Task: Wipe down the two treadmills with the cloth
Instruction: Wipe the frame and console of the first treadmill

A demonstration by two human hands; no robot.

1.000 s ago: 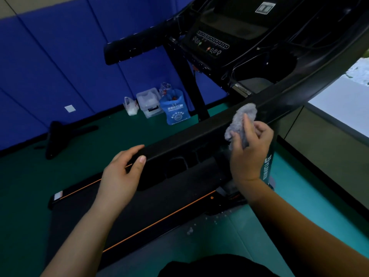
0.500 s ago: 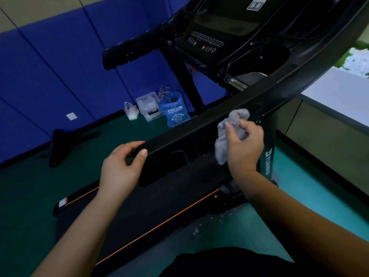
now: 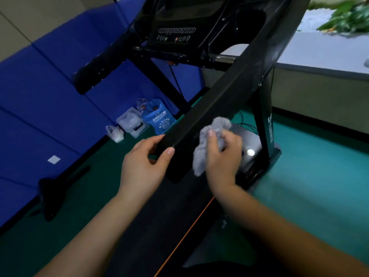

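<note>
The free end of the black handrail (image 3: 219, 96) of the treadmill (image 3: 179, 35) is being gripped by the left hand (image 3: 143, 166). Its thumb is lying on the near face and its fingers are being curled over the far edge, probably so that the rail is being steadied against the rubbing. The grey cloth (image 3: 207, 142) is being clutched in a bunch by the right hand (image 3: 221, 156) and pressed to the rail's near face, just to the right of the left hand. A loose tail is hanging below the fingers. The bunching is likely being used to make a thick pad under the palm. The running belt (image 3: 159, 226) is lying beneath both hands, seemingly not yet being wiped. A blue bag (image 3: 160, 118) and a clear box (image 3: 130, 122) are sitting on the floor beyond the left hand. No second treadmill is being shown.
</note>
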